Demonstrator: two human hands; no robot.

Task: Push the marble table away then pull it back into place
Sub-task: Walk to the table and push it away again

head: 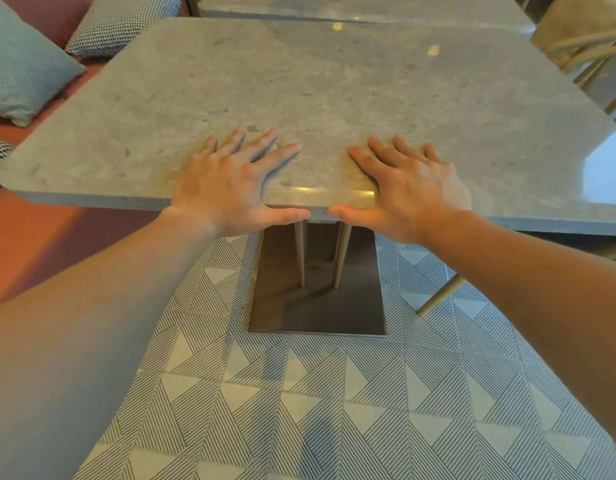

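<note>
Grey marble table [334, 98] standing straight ahead, top reaching far from near edge. Left hand [223, 188] and right hand [407, 192] lying flat on top, side by side, near edge middle. Fingers [265, 147] spreading loose, pointing far; thumbs hooking under edge, lightly holding slab. Both hands equally close. Metal base [320, 306] sitting on patterned floor [299, 410] below. Another table [368, 8] waiting just beyond far edge, so push room looking small.
</note>
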